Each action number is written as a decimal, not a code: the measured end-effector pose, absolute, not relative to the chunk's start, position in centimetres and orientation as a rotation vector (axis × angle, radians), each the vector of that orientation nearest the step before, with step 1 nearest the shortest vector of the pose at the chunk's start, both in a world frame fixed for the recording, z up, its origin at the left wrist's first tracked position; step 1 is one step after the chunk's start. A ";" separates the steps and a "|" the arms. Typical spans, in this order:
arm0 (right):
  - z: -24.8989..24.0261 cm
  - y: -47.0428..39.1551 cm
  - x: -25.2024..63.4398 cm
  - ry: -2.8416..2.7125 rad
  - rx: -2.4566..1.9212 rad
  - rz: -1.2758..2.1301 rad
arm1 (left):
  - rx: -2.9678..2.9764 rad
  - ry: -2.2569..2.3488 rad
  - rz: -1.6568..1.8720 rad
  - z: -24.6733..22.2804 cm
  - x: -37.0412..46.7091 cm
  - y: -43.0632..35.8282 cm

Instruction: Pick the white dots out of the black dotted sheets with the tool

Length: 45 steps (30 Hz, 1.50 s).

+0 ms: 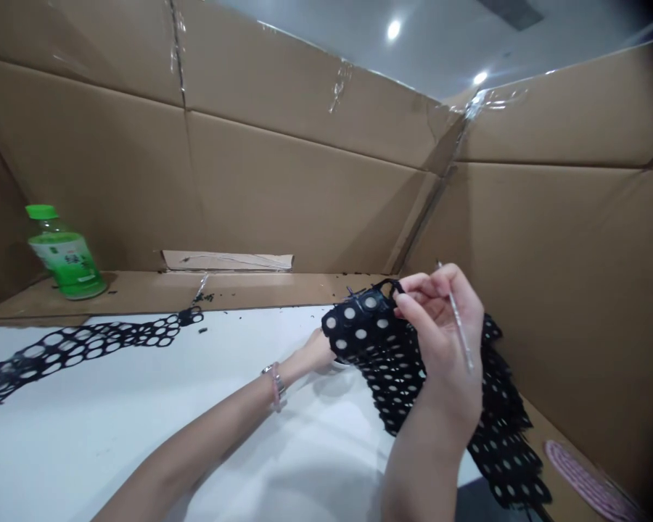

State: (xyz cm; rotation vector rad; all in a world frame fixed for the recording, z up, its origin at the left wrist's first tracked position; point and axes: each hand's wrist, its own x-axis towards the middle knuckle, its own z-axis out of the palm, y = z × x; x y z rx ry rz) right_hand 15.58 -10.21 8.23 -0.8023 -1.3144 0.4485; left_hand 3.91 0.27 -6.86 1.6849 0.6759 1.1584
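A black crocheted-looking strip with rows of pale round dots is held up in front of me and hangs down to the lower right. My left hand is behind its left end and supports it; the fingers are hidden by the strip. With thumb and fingertips, my right hand pinches a black yarn loop at the strip's upper edge. A slim silver crochet hook lies across the same hand, held by its fingers; its tip is too small to make out.
A black net of open rings lies on the white tabletop at left. A green-capped bottle stands on a cardboard ledge behind it. Tall cardboard walls enclose the back and sides. A pink oval mat lies at lower right. Black scraps are scattered along the ledge.
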 end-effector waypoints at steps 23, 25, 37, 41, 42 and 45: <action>6.2 -6.0 10.4 -1.085 -0.504 0.745 | 1.659 0.757 1.053 6.5 -9.1 -5.7; 6.2 -5.9 9.9 -1.005 -0.463 0.816 | 1.675 0.757 1.079 6.7 -9.6 -5.9; 4.0 -6.3 6.0 -0.849 -0.408 1.382 | 1.560 0.686 1.459 7.5 -11.5 -6.8; 4.1 -6.2 5.9 -1.074 -0.296 1.636 | 1.541 0.645 1.439 7.7 -11.7 -6.9; 4.2 -6.2 5.8 -1.138 -0.251 1.691 | 1.541 0.638 1.424 7.8 -11.7 -7.0; 4.3 -6.2 5.4 -1.253 -0.167 1.694 | 1.530 0.644 1.405 8.0 -11.6 -7.4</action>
